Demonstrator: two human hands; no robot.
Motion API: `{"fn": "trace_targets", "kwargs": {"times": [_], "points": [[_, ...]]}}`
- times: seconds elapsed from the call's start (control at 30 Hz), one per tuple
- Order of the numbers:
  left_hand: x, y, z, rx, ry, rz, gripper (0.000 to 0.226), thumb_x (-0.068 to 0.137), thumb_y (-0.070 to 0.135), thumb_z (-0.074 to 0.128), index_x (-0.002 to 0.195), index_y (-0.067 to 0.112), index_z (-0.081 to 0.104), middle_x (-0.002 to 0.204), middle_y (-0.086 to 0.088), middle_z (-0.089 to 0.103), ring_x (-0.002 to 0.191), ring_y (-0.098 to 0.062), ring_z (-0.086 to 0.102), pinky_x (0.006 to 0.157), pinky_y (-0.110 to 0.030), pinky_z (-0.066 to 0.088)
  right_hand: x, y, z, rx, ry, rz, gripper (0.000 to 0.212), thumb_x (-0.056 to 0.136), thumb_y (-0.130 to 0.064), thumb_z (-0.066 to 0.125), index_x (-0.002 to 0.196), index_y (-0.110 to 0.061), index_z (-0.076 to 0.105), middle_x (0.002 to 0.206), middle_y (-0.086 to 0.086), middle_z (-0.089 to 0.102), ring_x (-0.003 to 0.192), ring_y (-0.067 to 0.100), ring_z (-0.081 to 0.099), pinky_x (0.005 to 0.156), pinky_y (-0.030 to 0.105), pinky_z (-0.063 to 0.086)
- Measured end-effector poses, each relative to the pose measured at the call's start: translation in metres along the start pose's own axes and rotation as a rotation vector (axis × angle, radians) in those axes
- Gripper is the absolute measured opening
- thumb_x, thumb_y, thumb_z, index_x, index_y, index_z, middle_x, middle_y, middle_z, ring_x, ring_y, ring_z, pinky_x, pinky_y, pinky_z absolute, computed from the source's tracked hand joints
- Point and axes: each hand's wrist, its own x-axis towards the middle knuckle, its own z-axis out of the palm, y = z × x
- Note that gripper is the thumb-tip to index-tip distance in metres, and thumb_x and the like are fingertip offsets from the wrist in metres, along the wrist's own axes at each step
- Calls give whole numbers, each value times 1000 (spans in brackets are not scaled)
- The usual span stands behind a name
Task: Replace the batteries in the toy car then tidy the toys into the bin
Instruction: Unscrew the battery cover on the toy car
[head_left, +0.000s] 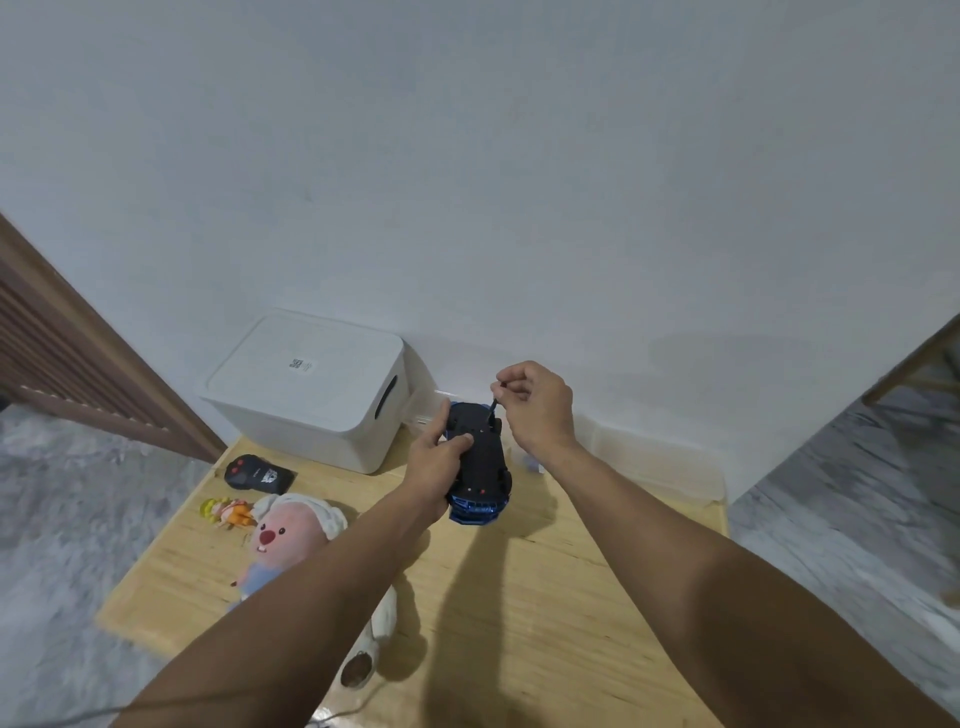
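My left hand (435, 457) grips a shiny blue toy car (480, 467) and holds it upside down above the wooden table (519, 597), black underside facing me. My right hand (535, 402) pinches a small dark screwdriver (493, 402) whose tip touches the far end of the car's underside. A white bin (306, 387) with its lid on and a dark handle slot stands at the table's far left, against the wall. A pink plush toy (283, 540), a small yellow and orange figure (228, 512) and a black remote control (258, 474) lie on the table's left side.
A clear plastic container (654, 462) sits at the table's far right by the white wall. A white cloth item (371, 644) lies under my left forearm. Grey floor surrounds the table; a brown slatted panel (67, 364) stands at left.
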Motion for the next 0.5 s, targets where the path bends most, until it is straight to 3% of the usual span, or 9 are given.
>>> {"fn": "trace_targets", "kwargs": {"times": [0.17,0.3,0.4,0.5], "points": [[5,4,-1,2,12,-13,65,92,4,56,146,35,38,127,-5,60,105,-33,64,91,-51,54,1,0,-1,2,4,3,7,85,-12,69,88,-17,72,82,-10,69,80,5,66,77,15,50],[6,8,0,27,-1,4,65,92,4,55,146,37,39,130,-2,59,106,-31,64,89,-48,55,0,0,-2,79,62,17,10,79,-14,76,88,-13,75,76,-13,68,72,-3,65,73,12,49],[4,11,3,37,2,13,65,92,5,56,146,37,40,127,-1,60,105,-30,65,88,-46,56,0,-1,-3,88,114,18,8,79,-14,77,86,-14,73,73,-9,68,72,6,67,72,15,51],[2,13,7,51,6,22,65,92,5,56,146,36,39,115,4,61,104,-30,64,88,-46,56,1,-4,-5,88,122,18,12,81,-12,74,87,-15,65,74,-8,66,71,4,65,69,14,51]]}}
